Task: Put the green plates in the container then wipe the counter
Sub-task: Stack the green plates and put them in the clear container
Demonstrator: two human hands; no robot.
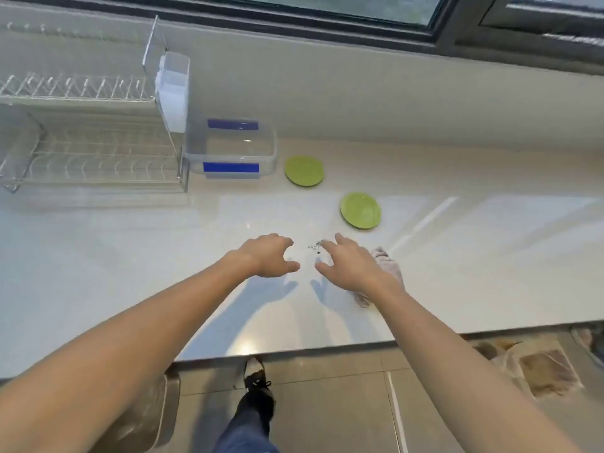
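Observation:
Two green plates lie flat on the pale counter [130,256]: one [304,170] just right of a clear plastic container [271,148] with blue clips, the other [360,210] nearer and further right. The container is open-topped and looks empty. My left hand [268,255] and my right hand [349,263] hover side by side over the counter, fingers spread, holding nothing, a short way in front of the nearer plate. A pinkish cloth [390,264] lies crumpled under and right of my right wrist. Small dark specks [316,247] mark the counter between my hands.
A metal dish rack [91,142] with a white plastic holder [173,93] fills the counter's left side, touching the container. A tiled backsplash and window run along the back. The counter's front edge [294,351] is close; my leg and shoe stand on the tiled floor below.

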